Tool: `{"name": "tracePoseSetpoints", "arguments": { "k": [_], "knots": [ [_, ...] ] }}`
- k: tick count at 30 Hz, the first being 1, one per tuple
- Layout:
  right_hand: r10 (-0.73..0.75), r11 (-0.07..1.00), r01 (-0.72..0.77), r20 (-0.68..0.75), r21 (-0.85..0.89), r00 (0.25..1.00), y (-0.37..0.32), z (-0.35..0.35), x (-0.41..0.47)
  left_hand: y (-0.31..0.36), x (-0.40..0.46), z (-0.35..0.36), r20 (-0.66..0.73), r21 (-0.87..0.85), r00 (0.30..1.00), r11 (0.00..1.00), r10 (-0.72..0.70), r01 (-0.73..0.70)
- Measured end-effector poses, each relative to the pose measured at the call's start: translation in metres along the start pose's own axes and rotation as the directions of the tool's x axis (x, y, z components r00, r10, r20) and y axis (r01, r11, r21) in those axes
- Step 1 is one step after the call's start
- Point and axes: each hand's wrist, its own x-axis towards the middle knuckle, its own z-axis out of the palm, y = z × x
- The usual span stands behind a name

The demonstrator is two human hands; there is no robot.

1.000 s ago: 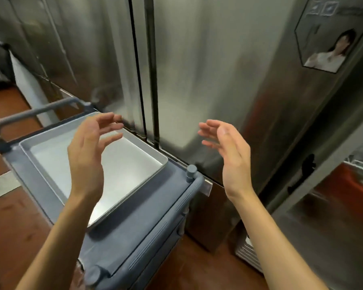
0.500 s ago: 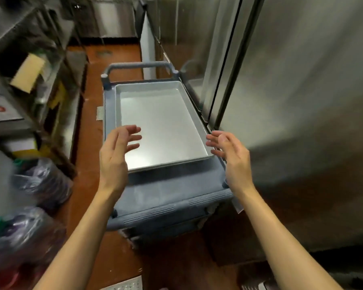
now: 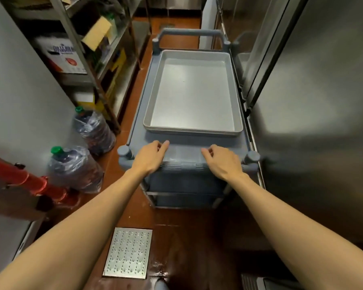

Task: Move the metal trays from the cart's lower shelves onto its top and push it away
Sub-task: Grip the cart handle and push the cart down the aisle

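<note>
A grey plastic cart [image 3: 184, 147] stands lengthwise ahead of me in a narrow aisle. On its top lies a nested stack of shallow metal trays [image 3: 193, 95], filling most of the surface. My left hand [image 3: 150, 158] and my right hand [image 3: 223, 162] rest side by side on the cart's near edge, fingers curled down over the ribbed rail. The near ends of the lower shelves [image 3: 184, 183] show no trays. The far handle [image 3: 190, 33] arches over the other end.
Steel refrigerator doors [image 3: 312, 91] run close along the cart's right side. On the left are metal shelving [image 3: 105, 59], two plastic-wrapped water bottles [image 3: 76, 168], and a red pipe [image 3: 29, 181]. A perforated metal floor plate [image 3: 128, 253] lies near my feet.
Both hands came down from open in the air onto the cart's near edge. My view swung from the refrigerator doors to looking along the cart from its end.
</note>
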Motion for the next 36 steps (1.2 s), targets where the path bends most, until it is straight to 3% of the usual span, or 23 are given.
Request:
{"name": "tracePoseSetpoints", "arguments": {
  "k": [3,5,13,27,32,36],
  "knots": [
    [-0.050,0.970,0.042,-0.026,-0.241,0.998,0.009,0.020,-0.003,-0.010,0.004,0.020,0.059,0.423,0.997,0.903,0.057,-0.076],
    [-0.069,0.964,0.051,-0.062,-0.260,0.996,0.011,0.024,-0.002,-0.012,0.006,0.026,0.031,0.496,0.994,0.862,0.107,-0.108],
    [-0.090,0.952,0.046,-0.133,-0.304,0.987,0.007,0.025,0.025,-0.021,0.038,0.025,-0.007,0.532,0.986,0.835,0.169,-0.139],
    [-0.051,0.913,-0.027,-0.182,-0.406,0.982,-0.005,0.024,0.146,-0.017,0.161,0.001,0.073,0.563,0.981,0.805,0.180,-0.189],
    [-0.047,0.914,-0.033,-0.185,-0.405,0.982,-0.004,0.018,0.213,-0.010,0.232,-0.012,0.271,0.640,0.923,0.666,0.272,-0.384],
    [-0.026,0.915,-0.055,-0.193,-0.400,0.981,-0.001,0.017,0.277,-0.010,0.295,-0.018,0.261,0.660,0.906,0.624,0.332,-0.419]
  ]
}}
